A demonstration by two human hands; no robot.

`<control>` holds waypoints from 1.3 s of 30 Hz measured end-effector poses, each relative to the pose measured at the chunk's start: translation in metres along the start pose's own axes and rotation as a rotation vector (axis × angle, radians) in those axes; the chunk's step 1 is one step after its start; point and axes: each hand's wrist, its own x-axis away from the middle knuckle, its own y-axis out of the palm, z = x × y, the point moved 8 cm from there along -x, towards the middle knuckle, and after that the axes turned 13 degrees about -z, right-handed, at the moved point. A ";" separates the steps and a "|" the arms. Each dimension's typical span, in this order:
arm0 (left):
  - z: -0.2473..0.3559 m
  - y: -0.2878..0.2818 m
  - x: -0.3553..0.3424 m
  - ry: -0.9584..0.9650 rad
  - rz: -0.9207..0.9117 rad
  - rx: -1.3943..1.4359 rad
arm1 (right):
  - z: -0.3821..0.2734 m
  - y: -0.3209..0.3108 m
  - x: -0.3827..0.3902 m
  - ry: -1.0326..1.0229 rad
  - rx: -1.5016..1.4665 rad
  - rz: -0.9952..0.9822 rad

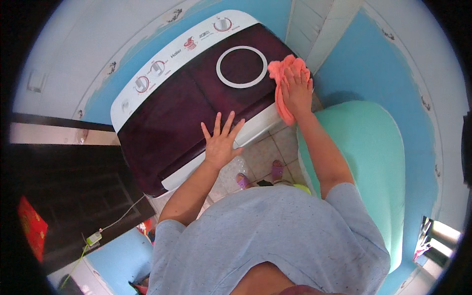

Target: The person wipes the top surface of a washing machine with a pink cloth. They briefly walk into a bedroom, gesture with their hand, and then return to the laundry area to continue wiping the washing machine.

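A large mint-green rounded object (373,162) is sitting to the right, near a blue wall (388,73) with a pale, patterned border. A white panelled door (314,24) is standing at the top, in the corner. Beige floor tiles (265,152) are showing below, with two purple slippers (278,169) resting on them. To the left, dark wooden furniture (73,182) is filling the shadowed side, with a red item (32,226) lying at its lower edge. A white cable (123,216) is running down to a small plug adapter (93,239) with a green cord. A light blue container (120,255) is sitting at the bottom left.
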 end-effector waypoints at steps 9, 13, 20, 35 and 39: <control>-0.009 0.019 -0.004 -0.049 -0.079 -0.030 | -0.159 -0.013 0.028 -0.408 -0.276 -0.297; -0.003 0.003 0.002 0.027 0.103 -0.008 | -0.075 -0.025 -0.019 -0.406 -0.161 0.043; -0.003 0.000 0.001 0.005 0.016 0.024 | 0.015 0.042 -0.122 0.082 0.118 0.044; -0.008 0.018 0.001 -0.003 0.023 -0.015 | -0.295 0.042 -0.052 -1.062 -0.613 -0.370; -0.006 0.010 0.002 0.019 0.078 0.003 | -0.218 0.019 -0.054 -0.886 -0.531 -0.456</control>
